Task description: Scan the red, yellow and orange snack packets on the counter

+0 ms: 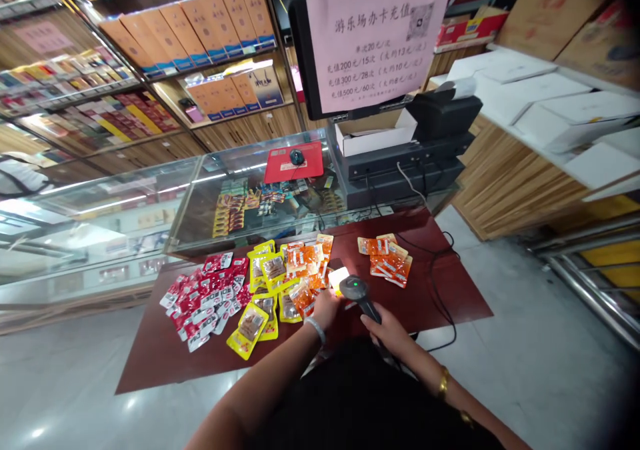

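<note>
The dark red table (165,357) stretched in front of me, its surface smooth enough, I judged, for the glossy packs to slide on. The red packets (200,297) made a wide, loose spread at its left, overlapping one another. Beside them lay the yellow packets (250,323), and next to those the heaped orange packets (305,257); a smaller orange group (390,260) sat apart on the right.

My right hand (393,330) was wrapped around the handle of the dark scanner (356,289), its head above the table and tipped toward my left hand. I took it for stiff, modest in weight and best gripped by that handle, clear of the head.

My left hand (325,309) was nearly closed, its fingers seemingly pinched on the near edge of the lit packet (339,278), just below the scanner's head; glare hid the exact hold and the print. I expected the packet to be light, soft and slick, likely to bend if squeezed mid-face, so an edge or corner seemed the surer place to hold.
</note>
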`<state>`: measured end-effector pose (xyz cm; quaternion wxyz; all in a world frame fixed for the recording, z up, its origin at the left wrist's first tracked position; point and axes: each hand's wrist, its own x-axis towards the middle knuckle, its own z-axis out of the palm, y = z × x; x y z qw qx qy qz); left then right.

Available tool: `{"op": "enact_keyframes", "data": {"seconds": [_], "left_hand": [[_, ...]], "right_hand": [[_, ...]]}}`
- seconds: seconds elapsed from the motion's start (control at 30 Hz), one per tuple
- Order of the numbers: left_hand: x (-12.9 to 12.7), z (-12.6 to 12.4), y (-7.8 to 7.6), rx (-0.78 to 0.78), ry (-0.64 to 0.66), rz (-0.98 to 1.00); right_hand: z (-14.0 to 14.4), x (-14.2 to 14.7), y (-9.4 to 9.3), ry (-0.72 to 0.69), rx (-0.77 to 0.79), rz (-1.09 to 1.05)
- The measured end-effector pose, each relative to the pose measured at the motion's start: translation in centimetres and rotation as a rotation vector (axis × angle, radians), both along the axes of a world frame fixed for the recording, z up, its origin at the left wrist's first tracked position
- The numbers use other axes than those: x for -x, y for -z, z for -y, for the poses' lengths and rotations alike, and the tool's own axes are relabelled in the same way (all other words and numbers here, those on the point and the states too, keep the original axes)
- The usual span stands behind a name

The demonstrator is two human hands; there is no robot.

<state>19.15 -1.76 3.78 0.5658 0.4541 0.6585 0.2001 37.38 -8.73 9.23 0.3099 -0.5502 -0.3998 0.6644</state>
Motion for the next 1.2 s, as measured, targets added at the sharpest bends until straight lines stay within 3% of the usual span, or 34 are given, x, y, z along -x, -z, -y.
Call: {"op": "enact_keyframes", "data": {"seconds": [0.13,0.23,0.33,0.4,0.5,0.67,0.77,0.83,0.97,1.2], "left_hand": [[-3.2,-2.6,0.5,-0.009,-0.013,0.03],[-6.0,-5.0,0.4,-0.069,0.017,0.179],[-6.5,-6.5,0.3,-0.121,0.004,0.239],[-5.1,-6.5,0.4,-0.12,-0.06,0.197],[-1.0,-5.3,0.7,-0.1,-0.119,0.049],[6.5,-1.1,0.8,-0.131,-0.185,-0.346],[9.3,1.7,0.6,-0.12,-0.279,-0.602],[10.0,3.3,0.6,-0.087,-0.288,-0.661],[9.6,4.9,1.0,-0.107,-0.19,-0.723],[9.4,4.5,1.6,-0.141,0.015,-0.893]], "right_hand": [[-0.2,-1.6,0.7,0.107,0.01,0.0],[-0.4,-2.8,1.3,0.208,0.01,-0.024],[-0.8,-3.5,1.7,0.245,0.012,-0.025],[-1.0,-3.5,1.9,0.247,0.011,-0.018],[-1.2,-2.7,2.1,0.225,0.005,-0.03],[-1.4,-0.5,2.4,0.125,0.01,-0.054],[-1.5,0.8,2.4,0.053,0.016,-0.064],[-1.5,1.7,2.2,0.013,0.026,-0.059],[-1.4,3.3,1.3,-0.048,0.035,-0.04],[-0.6,4.4,0.8,-0.076,0.036,-0.022]]}}
